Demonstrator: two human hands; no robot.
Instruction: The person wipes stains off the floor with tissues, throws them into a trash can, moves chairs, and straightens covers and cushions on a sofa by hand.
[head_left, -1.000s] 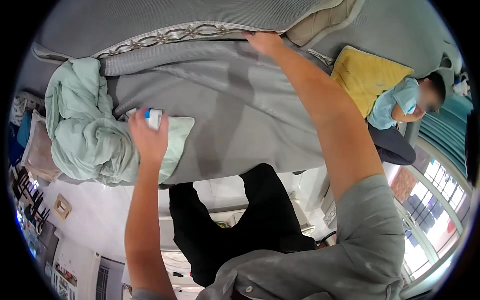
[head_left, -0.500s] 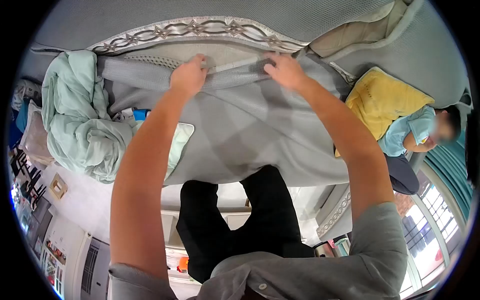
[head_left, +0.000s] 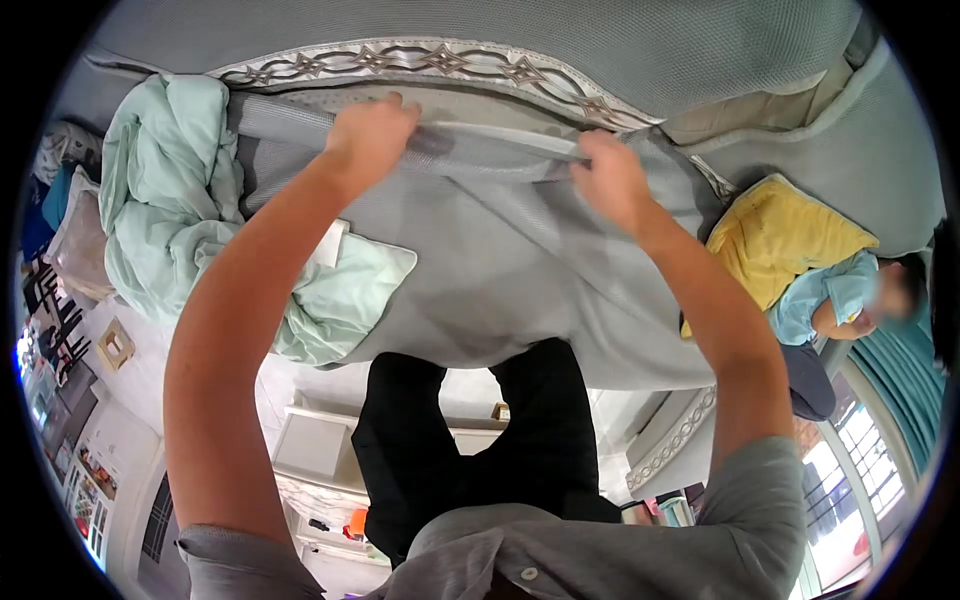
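Observation:
A grey sofa cover (head_left: 500, 250) lies wrinkled over the seat. Along its back edge, my left hand (head_left: 372, 135) is closed on the folded border of the cover. Further right, my right hand (head_left: 610, 175) grips the same border, fingers wrapped over it. Between the hands a pale edge strip shows, with light cushion surface (head_left: 480, 108) exposed behind it. Patterned trim (head_left: 440, 60) runs along the backrest just beyond. A small white item (head_left: 331, 243) rests on the green blanket beside my left forearm, partly hidden.
A light green blanket (head_left: 165, 180) is bunched at the left end. At the right are a yellow cushion (head_left: 785, 235) and a seated person in a light blue top (head_left: 825, 290). A white table (head_left: 312, 446) shows below, left of my legs.
My left hand has left the white and blue item and moved to the back edge. Both hands now hold the cover there, and more of the surface behind it shows.

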